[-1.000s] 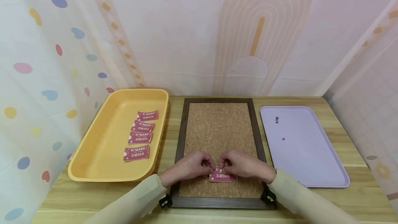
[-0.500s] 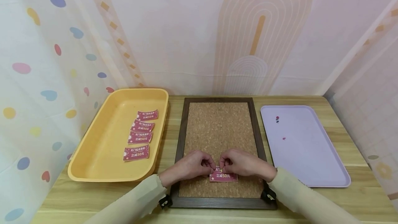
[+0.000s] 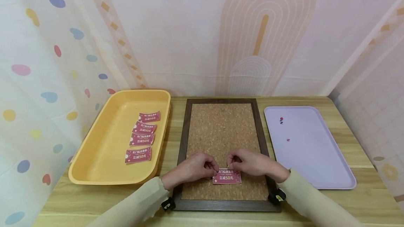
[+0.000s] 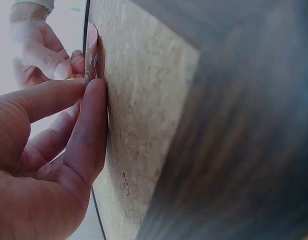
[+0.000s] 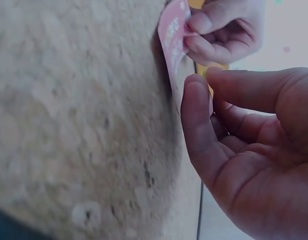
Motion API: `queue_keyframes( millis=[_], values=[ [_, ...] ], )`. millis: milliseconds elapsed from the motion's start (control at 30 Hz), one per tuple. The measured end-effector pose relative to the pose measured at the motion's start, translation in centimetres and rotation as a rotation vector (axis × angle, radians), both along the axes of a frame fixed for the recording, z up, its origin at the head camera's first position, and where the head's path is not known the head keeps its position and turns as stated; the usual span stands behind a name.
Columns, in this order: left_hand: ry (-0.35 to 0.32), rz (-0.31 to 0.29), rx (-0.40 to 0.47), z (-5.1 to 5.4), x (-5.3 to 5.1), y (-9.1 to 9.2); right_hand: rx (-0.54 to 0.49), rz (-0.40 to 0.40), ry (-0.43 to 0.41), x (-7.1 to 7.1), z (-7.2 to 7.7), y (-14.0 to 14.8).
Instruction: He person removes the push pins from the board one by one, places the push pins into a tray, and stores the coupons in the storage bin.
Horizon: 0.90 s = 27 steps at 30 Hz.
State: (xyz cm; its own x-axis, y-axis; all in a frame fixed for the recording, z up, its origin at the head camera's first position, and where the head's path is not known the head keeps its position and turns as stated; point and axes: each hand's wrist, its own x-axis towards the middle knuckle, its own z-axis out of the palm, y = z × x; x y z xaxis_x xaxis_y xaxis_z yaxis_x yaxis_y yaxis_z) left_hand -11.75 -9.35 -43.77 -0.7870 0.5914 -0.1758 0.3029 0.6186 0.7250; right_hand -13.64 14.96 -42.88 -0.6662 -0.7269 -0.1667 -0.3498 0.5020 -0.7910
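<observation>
A dark red paper coupon (image 3: 227, 177) with white and yellow print lies on the lower part of a framed corkboard (image 3: 224, 129). My left hand (image 3: 199, 166) pinches the coupon's upper left corner between thumb and finger. At its upper right edge is my right hand (image 3: 247, 163), thumb and fingertip together on a small yellow pushpin (image 5: 208, 73), mostly hidden by the fingers. In the right wrist view the coupon (image 5: 172, 37) bows up slightly off the cork. The left wrist view sees it nearly edge-on.
On the left stands a yellow tray (image 3: 104, 150) with several matching coupons (image 3: 138, 155). A lilac tray (image 3: 315, 157) on the right carries a few tiny pins (image 3: 288, 139). The board's dark wooden frame (image 3: 225, 205) borders the cork.
My right hand has moved slightly right and up along the coupon with the yellow pushpin, uncovering more of the print. The left hand has stayed at the left corner.
</observation>
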Motion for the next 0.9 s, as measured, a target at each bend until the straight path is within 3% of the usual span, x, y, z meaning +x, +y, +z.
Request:
queue_keyframes(
  millis=[267,400,600,900],
  values=[
    [-0.006,0.015,0.037,0.1,0.2,-0.3,-0.108,-0.083,0.059,0.4,0.6,1.6],
    [0.004,0.042,0.053,0.5,0.4,-0.5,-0.147,-0.15,0.093,0.6,0.9,2.4],
    [0.075,0.068,0.083,1.2,0.5,-1.2,-0.187,-0.236,0.112,0.6,1.7,3.4],
    [0.069,0.109,0.154,2.5,0.5,-2.5,-0.201,-0.317,0.147,0.5,2.3,4.9]
  ],
)
